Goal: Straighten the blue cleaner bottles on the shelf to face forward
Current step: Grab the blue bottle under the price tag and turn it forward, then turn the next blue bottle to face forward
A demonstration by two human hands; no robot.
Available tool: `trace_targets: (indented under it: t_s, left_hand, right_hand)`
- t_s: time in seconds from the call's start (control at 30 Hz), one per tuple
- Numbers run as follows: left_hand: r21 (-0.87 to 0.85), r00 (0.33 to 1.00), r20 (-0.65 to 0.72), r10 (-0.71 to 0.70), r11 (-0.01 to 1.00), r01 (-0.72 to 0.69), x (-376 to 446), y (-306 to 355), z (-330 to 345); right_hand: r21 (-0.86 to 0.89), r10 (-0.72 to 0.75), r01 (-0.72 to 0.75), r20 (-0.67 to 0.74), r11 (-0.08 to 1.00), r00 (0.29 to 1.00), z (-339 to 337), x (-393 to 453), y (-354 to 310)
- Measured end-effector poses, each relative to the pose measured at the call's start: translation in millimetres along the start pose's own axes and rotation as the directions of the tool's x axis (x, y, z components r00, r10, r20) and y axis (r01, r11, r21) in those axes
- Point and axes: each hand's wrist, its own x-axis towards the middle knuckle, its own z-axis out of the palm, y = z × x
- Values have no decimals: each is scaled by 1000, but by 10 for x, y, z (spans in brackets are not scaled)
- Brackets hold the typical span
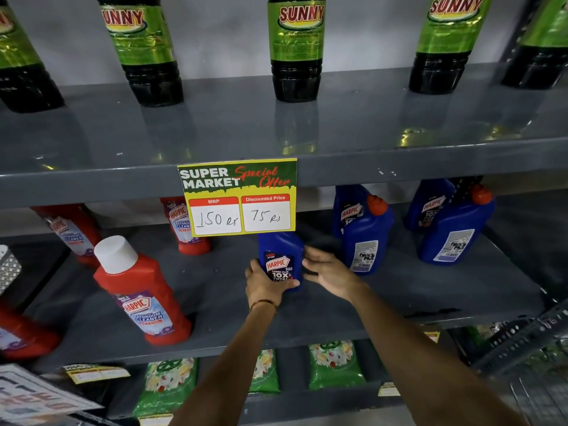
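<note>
A blue cleaner bottle point(281, 259) stands in the middle of the grey middle shelf point(307, 315), its front label toward me and its top hidden behind the price sign. My left hand point(264, 282) grips its lower left side, thumb across the label. My right hand point(330, 272) is just off its right side, fingers spread, close to the bottle or barely touching it. To the right, a blue bottle point(364, 241) and another blue bottle point(451, 235) show their back labels. Behind each stands a further blue bottle with its front label visible.
A yellow price sign point(239, 198) hangs from the upper shelf edge. Red cleaner bottles point(144, 293) stand on the left of the middle shelf. Dark bottles with green labels point(296, 47) line the upper shelf. Green packets point(335, 364) fill the shelf below.
</note>
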Motion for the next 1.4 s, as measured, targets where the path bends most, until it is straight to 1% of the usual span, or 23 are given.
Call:
trace_targets:
  t_s: [0.1, 0.2, 0.3, 0.4, 0.5, 0.57, 0.67, 0.73, 0.8, 0.87, 0.93, 1.0, 1.07, 1.27, 1.33, 1.4]
  left_hand:
    - [-10, 1000, -14, -7, 1000, 7, -34, -21, 39]
    - [-35, 1000, -21, -16, 999, 15, -61, -24, 63]
    - [-79, 997, -38, -67, 995, 64, -154, -70, 112]
    - [-158, 992, -62, -110, 982, 99, -316, -106, 187]
    - [-285, 986, -81, -147, 951, 119, -491, -82, 318]
    - [-325, 988, -52, -149, 938, 124, -578, -41, 437]
    - [-277, 995, 55, -84, 956, 96, -622, 74, 607]
    - [-244, 993, 113, -17, 969, 45, -580, 193, 707]
    - [-217, 985, 159, 60, 976, -25, -489, 312, 783]
    - [-201, 970, 211, 122, 976, -79, -375, 453, 873]
    - [-196, 948, 274, 160, 975, -107, -253, 582, 959]
    - [-169, 928, 329, 176, 978, -126, -143, 696, 1039]
    - [-155, 916, 352, 192, 977, -145, -82, 773, 1114]
    - [-238, 944, 268, 195, 962, -131, -61, 817, 1208]
    - [-269, 954, 227, 195, 954, -132, -135, 806, 1222]
    - [-274, 968, 137, 211, 947, -167, -233, 816, 1260]
  right_hand:
    - [9, -3, 4, -41, 1000, 999, 23, 6, 6]
    - [-32, -7, 4, -98, 999, 995, 48, -30, -17]
    - [-90, 1, -21, -219, 996, 976, 34, -120, 7]
    - [-88, -7, -26, -354, 996, 935, -33, -308, 88]
    - [-68, -33, 0, -482, 998, 876, -161, -518, 213]
    - [-60, -58, 28, -594, 998, 802, -288, -627, 290]
    - [-56, -70, 43, -714, 997, 696, -536, -732, 349]
    - [-27, -43, 35, -738, 999, 674, -722, -765, 326]
    - [-35, -33, 11, -726, 999, 687, -871, -747, 248]
    - [-56, -42, 6, -670, 998, 741, -1014, -685, 141]
    - [-98, -94, 47, -572, 994, 814, -1136, -618, 31]
    - [-166, -145, 78, -444, 983, 884, -1281, -542, -38]
    - [-229, -162, 85, -346, 970, 924, -1411, -508, -75]
    - [-326, -199, 115, -237, 938, 951, -1616, -427, -128]
    - [-308, -205, 136, -206, 942, 957, -1647, -400, -158]
    - [-265, -218, 164, -190, 950, 957, -1631, -408, -207]
